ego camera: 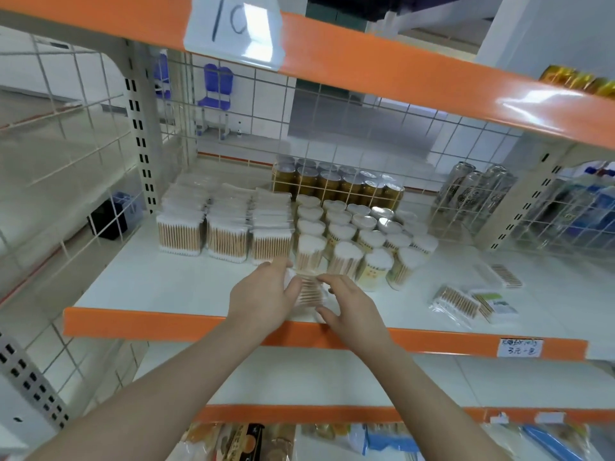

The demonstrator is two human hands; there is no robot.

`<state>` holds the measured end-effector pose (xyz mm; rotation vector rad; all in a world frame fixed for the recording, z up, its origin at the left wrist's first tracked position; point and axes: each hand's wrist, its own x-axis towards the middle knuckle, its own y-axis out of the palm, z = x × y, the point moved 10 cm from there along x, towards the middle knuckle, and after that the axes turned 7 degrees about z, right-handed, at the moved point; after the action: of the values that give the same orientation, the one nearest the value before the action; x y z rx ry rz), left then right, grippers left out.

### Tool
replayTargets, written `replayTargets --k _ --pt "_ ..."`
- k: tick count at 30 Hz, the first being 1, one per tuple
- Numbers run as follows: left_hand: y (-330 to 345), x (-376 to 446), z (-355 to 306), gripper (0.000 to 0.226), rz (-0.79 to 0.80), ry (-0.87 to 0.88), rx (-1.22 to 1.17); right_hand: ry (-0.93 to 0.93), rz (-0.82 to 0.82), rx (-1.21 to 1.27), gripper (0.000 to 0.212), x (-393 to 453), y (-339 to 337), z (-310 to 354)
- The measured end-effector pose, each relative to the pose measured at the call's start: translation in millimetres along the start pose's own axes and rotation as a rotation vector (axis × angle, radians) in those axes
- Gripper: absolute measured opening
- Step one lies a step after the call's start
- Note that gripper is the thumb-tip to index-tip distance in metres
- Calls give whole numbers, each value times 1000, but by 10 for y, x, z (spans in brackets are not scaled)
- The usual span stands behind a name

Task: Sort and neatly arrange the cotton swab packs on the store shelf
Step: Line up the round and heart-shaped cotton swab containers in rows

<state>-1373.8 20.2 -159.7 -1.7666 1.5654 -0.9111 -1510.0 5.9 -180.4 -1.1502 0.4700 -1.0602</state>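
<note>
Rows of bagged cotton swabs (216, 224) stood at the white shelf's (149, 287) left. Near its orange front lip, the left hand (266, 294) and right hand (349, 307) together gripped a clear swab pack (309, 291). Round tubs (359, 241) stood behind; loose packs (466, 301) lay right, wire mesh (332, 128) and tiled wall beyond.

Glossy orange shelf edge (166, 324), smooth white shelf (159, 287), clear plastic swab packs (226, 227) with wooden sticks.

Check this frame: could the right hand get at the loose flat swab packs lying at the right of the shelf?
Probably yes. The loose flat packs lie near the shelf's front edge with nothing in between, but the right hand is holding a pack together with the left hand.
</note>
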Motion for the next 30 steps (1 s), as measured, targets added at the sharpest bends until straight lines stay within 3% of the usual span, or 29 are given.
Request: replayTargets --k 12,21,30 --pt "243 -46 -272 40 148 154 -292 62 5 266 38 -57 -69 -338" --pt "334 51 -258 51 160 147 -504 58 13 372 41 -52 -100 -411" --pt "248 65 -254 39 141 201 -598 24 72 489 27 -72 -96 -331"
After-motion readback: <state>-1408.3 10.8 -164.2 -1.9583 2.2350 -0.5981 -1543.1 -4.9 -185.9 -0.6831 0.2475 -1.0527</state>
